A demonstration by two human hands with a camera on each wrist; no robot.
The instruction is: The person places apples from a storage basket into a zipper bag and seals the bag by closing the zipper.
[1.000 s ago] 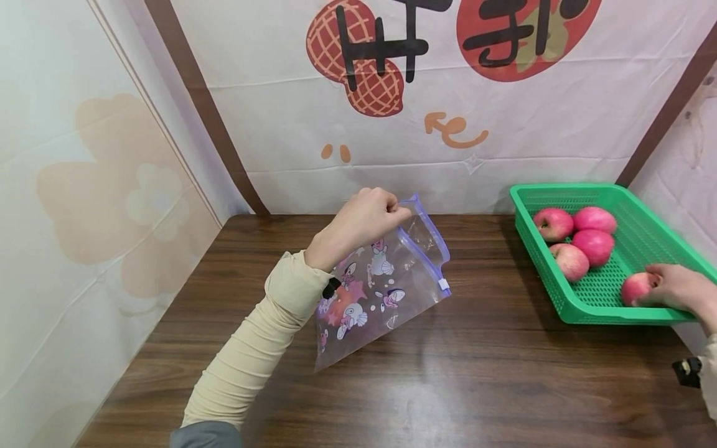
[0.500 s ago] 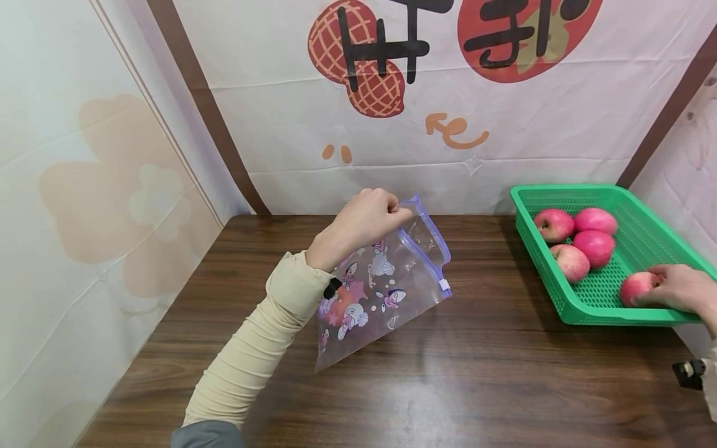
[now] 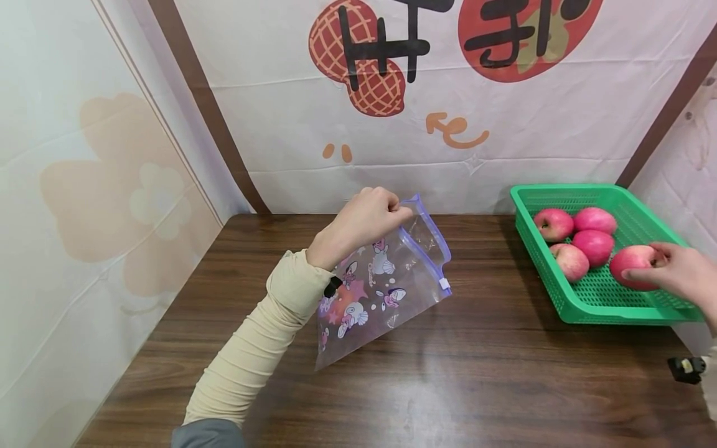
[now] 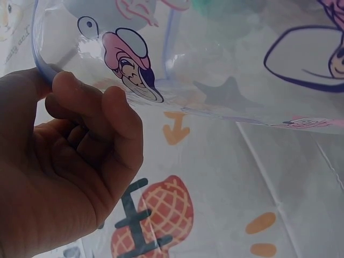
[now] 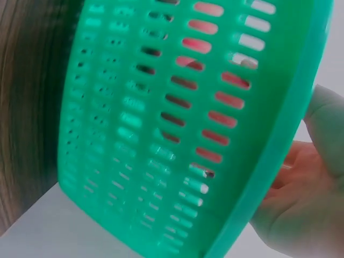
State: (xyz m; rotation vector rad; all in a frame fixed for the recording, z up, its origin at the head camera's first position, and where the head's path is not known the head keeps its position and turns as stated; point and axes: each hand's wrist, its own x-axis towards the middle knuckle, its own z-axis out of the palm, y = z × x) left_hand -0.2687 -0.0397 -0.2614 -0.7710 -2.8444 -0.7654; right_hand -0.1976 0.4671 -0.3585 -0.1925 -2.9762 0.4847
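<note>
In the head view, the left hand is raised above the wooden table, its fingers curled tight and pinching the top rim of a clear zip bag printed with cartoon figures. The bag hangs tilted from that grip, its lower corner near the tabletop and its mouth with the blue zip strip turned to the right. At the far right, the right hand grasps a pink-red apple with fingers wrapped round it, held just above the floor of the green basket. Four more apples lie clustered at the basket's back left. A printed cloth backdrop hangs behind the table.

The left wrist view looks up past the left hand: the curled fingers press the bag's edge against the thumb, and the cartoon prints and backdrop show through the clear film.

In the right wrist view the basket's slotted wall fills the frame and hides the held apple; red shows only through the slots. Part of the right hand appears beyond the rim, its grip not readable here.
</note>
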